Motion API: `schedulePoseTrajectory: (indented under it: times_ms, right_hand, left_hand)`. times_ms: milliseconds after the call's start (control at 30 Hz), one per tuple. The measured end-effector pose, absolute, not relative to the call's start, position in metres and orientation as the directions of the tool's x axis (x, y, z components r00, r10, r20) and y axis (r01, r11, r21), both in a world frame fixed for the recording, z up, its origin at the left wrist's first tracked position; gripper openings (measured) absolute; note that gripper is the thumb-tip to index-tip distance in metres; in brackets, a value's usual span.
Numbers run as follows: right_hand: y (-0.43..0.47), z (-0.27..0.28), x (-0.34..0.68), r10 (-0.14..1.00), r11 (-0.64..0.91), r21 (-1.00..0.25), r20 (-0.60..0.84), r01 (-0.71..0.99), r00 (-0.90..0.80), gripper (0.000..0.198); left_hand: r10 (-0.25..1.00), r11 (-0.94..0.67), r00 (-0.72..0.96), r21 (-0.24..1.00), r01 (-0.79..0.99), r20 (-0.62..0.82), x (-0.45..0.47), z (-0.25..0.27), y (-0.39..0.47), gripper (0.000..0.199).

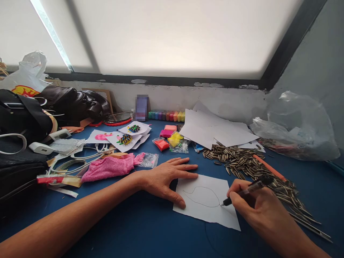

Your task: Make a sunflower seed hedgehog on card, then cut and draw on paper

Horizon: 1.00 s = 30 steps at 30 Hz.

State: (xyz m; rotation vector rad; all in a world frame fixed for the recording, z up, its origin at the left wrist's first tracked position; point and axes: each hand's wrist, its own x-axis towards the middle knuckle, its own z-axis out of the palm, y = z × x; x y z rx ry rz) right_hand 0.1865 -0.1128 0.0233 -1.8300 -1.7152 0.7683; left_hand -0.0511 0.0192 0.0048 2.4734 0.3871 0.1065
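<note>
A torn piece of white paper (206, 218) lies on the blue table in front of me, bearing a thin dark outline of a rounded shape with a point at its left. My left hand (169, 179) rests on the paper's left edge, fingers spread and thumb on its lower left. My right hand (258, 204) grips a black marker pen (248, 190), its tip at the right end of the outline. Just beyond the right hand spreads a heap of striped sunflower seeds (233, 159), with an orange stick (268, 167) lying on it.
White sheets (217, 125) lie behind the seeds, near a clear plastic bag (303, 125). Packets of coloured clay (161, 144) sit mid-table. Small papers with seed-and-clay figures (118, 139), a pink cloth (107, 168), white cables (77, 159) and dark bags (70, 104) fill the left.
</note>
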Motion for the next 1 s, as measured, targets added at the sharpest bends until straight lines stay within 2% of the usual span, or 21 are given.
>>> schedulePoseTrajectory:
  times_ms: [433,600,800,1000]
  right_hand:
    - [-0.114,0.020,0.189,0.997,-0.072,-0.680,-0.062,0.729,0.041,0.021]
    - [-0.112,0.020,0.188,1.000,-0.022,-0.663,-0.003,0.748,0.027,0.023]
    - [-0.114,0.020,0.185,0.991,0.082,-0.653,0.133,0.753,0.008,0.028]
    - [-0.117,0.010,0.172,0.975,0.201,-0.656,0.204,0.727,-0.085,0.029]
  left_hand:
    - [0.297,-0.773,0.955,0.583,0.251,-0.018,-0.051,0.004,0.020,0.085]
    - [0.298,-0.773,0.954,0.581,0.254,-0.021,-0.051,0.003,0.020,0.085]
    - [0.300,-0.767,0.954,0.589,0.255,-0.023,-0.052,0.003,0.020,0.085]
    - [0.295,-0.776,0.955,0.575,0.261,-0.036,-0.051,0.002,0.020,0.084]
